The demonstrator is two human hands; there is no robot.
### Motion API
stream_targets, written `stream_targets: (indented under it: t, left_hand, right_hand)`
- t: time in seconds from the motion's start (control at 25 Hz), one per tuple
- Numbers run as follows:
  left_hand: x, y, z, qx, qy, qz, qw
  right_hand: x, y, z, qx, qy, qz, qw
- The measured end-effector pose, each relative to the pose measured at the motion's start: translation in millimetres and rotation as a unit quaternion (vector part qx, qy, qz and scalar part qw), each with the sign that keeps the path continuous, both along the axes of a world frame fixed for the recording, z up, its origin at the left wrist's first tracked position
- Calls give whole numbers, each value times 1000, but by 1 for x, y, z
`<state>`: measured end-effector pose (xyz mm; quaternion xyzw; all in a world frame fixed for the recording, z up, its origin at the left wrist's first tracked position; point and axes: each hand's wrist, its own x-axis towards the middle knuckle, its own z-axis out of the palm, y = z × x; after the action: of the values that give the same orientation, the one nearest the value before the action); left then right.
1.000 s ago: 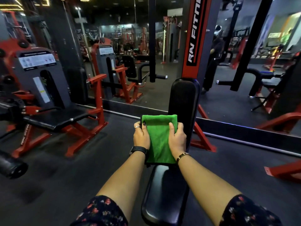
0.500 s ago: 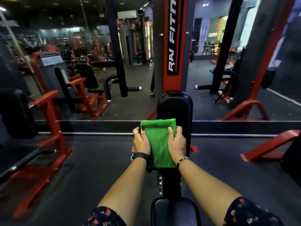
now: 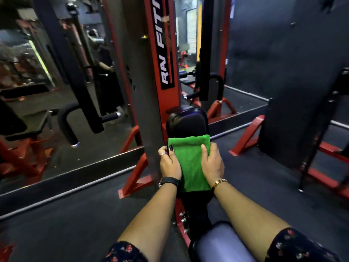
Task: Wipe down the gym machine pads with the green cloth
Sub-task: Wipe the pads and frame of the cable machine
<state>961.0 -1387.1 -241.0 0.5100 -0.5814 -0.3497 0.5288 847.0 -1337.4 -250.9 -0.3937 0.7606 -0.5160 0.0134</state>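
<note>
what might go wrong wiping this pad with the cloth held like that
1. The green cloth covers only the lower part of the back pad; its bare top could get missed.
2. The left hand and right hand pinch the cloth by its side edges, so the middle may bunch or wipe lightly.
3. The left hand sits close to the grey post; knuckles might scrape it on a sideways stroke.

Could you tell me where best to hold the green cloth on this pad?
Probably by its long side edges, left hand from the left, right hand from the right: the green cloth lies folded flat on the narrow upright back pad.
</note>
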Motion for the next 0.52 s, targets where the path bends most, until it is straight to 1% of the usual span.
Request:
stream_targets:
  t: [0.08,0.16,0.28,0.32,0.36,0.44,0.48,0.52]
  left_hand:
    - [-2,-8,7,-13,-10,-26,1000]
    - [-5,-16,14,-51,-54,-76,994]
    - [-15,-26,29,-124,-157,-145,969]
    - [-18,-27,36,-153,-187,-146,959]
    - [-21,-29,43,-199,-215,-127,948]
    - [-25,-41,59,-313,-275,-56,907]
    - [-25,-54,68,-353,-298,-37,886]
    - [-22,-69,81,-366,-311,-47,876]
  right_hand:
    - [-4,-3,3,-20,41,-40,998]
    - [-12,-4,0,-34,48,-81,995]
    - [-23,-10,-6,-46,-15,-136,990]
    - [-25,-14,-6,-51,-39,-146,987]
    - [-27,-21,-3,-62,-69,-147,985]
    - [-32,-38,10,-103,-139,-134,976]
    - [-34,-47,18,-122,-166,-127,970]
    - [-35,-56,24,-138,-179,-121,967]
